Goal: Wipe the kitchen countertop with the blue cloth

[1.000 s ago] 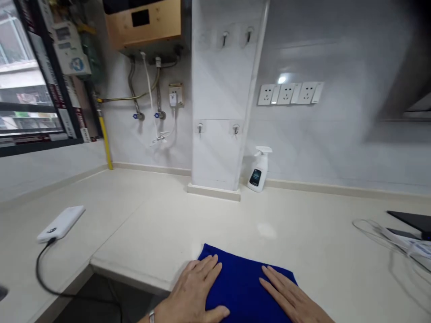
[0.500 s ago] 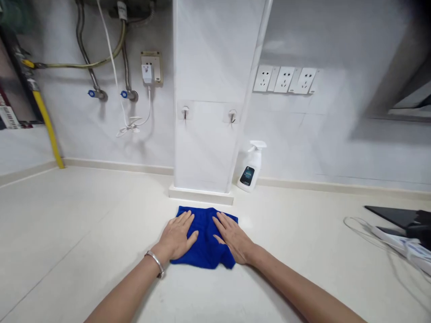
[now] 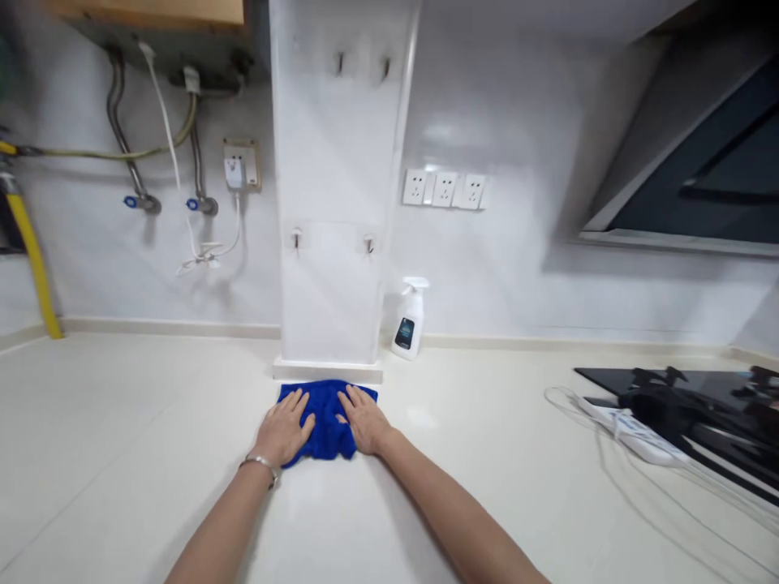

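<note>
A blue cloth [image 3: 325, 414] lies bunched and wrinkled on the pale countertop [image 3: 475, 454], its far edge close to the base of the white wall column [image 3: 332, 300]. My left hand [image 3: 285, 428] presses flat on the cloth's left side, fingers stretched out, a silver bracelet [image 3: 261, 464] at the wrist. On the right side of the cloth rests my right hand [image 3: 365, 420], also flat with fingers extended. Both palms face down, and part of the cloth is hidden beneath them. A white spray bottle [image 3: 409, 320] stands upright against the wall, just right of the column.
At right, a black gas stove [image 3: 699, 405] sits beside a white power strip [image 3: 639, 438] with loose cables. A range hood [image 3: 694, 162] overhangs that side. Wall sockets [image 3: 444, 189] are behind. Pipes, valves and a yellow hose [image 3: 36, 259] run along the left wall.
Both hands have pushed the cloth forward from the counter's near edge to the column's base, and it has wrinkled. The view has turned right, bringing the stove and hood further in.
</note>
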A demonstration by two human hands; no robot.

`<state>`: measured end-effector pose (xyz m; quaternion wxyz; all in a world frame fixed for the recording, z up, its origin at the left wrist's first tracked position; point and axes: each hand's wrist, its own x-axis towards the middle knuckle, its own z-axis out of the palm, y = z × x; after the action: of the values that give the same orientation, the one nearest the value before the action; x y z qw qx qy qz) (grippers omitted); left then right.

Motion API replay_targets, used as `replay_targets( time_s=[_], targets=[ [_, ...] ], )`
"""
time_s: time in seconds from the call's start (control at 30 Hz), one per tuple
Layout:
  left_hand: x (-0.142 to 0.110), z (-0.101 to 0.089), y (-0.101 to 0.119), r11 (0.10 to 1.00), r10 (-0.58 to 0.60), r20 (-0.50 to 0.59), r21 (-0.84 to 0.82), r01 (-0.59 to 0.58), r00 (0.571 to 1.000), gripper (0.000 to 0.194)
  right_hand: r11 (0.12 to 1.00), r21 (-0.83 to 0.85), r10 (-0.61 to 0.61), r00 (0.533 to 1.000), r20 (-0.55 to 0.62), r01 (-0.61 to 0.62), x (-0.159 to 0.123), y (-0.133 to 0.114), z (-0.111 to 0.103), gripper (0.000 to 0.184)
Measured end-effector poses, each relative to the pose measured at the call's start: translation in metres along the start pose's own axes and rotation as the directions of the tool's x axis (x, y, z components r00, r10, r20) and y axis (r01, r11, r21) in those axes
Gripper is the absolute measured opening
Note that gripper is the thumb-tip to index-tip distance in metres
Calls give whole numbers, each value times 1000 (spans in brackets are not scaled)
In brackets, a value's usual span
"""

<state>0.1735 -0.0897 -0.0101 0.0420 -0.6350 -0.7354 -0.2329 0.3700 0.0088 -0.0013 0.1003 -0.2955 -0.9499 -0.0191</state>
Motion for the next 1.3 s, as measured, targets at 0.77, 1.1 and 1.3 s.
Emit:
replay_targets(
  time_s=[0.77, 1.1, 1.3],
  targets=[
    [-74, -37, 147, 712, 122, 100, -702, -17, 987, 60, 971, 230, -52, 997, -49, 62, -199, -3, -80, 62],
    [-51, -40, 43, 743, -343, 56, -595, 308, 937, 64, 980, 198, -26, 999, 36, 18, -143, 41, -46, 64],
    [-45, -28, 60, 954, -219, 70, -195, 228, 973, 52, 973, 83, 213, 976, 35, -215, -73, 108, -31, 63]
  ],
)
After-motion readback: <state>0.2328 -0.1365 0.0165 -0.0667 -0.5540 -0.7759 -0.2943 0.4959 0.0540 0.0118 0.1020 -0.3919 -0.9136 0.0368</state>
